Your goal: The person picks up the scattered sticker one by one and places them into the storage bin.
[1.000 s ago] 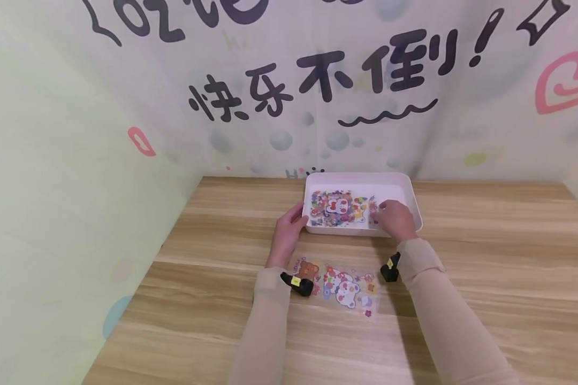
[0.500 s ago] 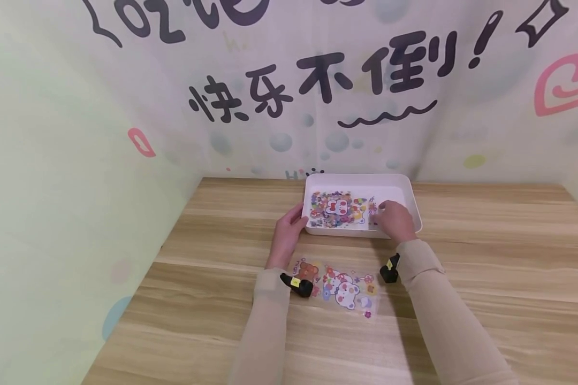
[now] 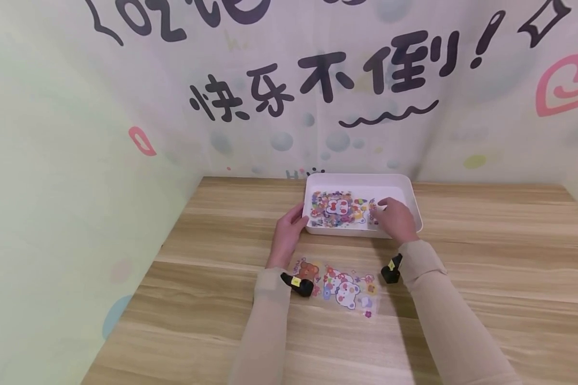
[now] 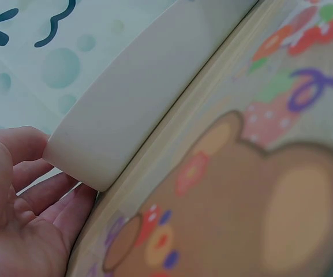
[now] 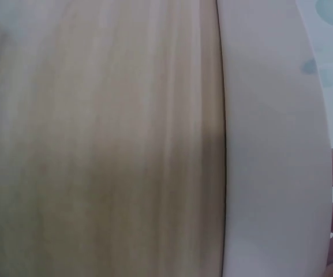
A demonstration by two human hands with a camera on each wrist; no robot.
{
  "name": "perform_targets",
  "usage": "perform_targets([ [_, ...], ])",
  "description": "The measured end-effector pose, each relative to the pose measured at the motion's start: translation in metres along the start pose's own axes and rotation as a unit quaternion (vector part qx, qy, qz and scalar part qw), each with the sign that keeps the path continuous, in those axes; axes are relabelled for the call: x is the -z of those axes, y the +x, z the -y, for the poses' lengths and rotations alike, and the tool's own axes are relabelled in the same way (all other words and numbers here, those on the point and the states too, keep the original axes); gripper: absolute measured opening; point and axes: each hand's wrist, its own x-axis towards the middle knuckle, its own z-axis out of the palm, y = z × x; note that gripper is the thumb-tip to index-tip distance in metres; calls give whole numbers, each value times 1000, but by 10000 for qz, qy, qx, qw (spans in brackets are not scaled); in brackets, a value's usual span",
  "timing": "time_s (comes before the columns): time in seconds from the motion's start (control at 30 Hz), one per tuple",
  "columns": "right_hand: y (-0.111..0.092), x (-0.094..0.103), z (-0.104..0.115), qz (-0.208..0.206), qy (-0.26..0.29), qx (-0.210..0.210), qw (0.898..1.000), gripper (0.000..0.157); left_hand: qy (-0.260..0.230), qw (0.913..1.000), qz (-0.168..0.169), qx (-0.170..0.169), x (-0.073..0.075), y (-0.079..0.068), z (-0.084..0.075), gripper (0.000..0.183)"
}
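Observation:
A white shallow tray (image 3: 356, 232) stands at the back of the table, near the wall. My left hand (image 3: 287, 235) holds its front left corner; in the left wrist view the thumb and fingers lie about the tray's end. My right hand (image 3: 396, 220) reaches over the front rim, its bent fingers at the right end of the clear, cartoon-printed plastic pieces (image 3: 337, 207) inside. Whether they pinch one cannot be told. In the right wrist view the tray wall (image 5: 276, 144) hides most of that hand. A clear plastic sheet with bears (image 3: 347, 293) lies flat between my forearms.
Wood-grain table (image 3: 212, 315) surface surrounds the tray. A printed cloth wall (image 3: 250, 144) with large black characters rises right behind it, and another pale wall (image 3: 53, 214) stands at the left. Black wrist cameras (image 3: 302, 285) sit on both sleeves.
My right hand has shifted very slightly at the plastic pieces. The left hand, the tray and the bear sheet have stayed in place.

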Motion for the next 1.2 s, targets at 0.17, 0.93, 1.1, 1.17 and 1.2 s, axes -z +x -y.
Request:
perform_targets([
  [0.17,-2,0,1,-138,20,104,9998,42,57,10000,-13,10,0,0,0,40],
  [0.93,-10,-3,-4,-238,787,770,9936,57,44,9999,-31,111,1,-2,-4,40],
  [1.1,-14,-2,-3,-491,1036,914,9892,48,4,9999,-28,157,0,-1,-3,39],
  [1.17,-15,-1,-3,-564,1118,932,9877,47,38,9998,-31,168,1,-1,-3,40],
  [1.2,-16,-1,-2,-586,1132,943,9874,48,54,9998,-32,175,1,-1,-2,40],
])
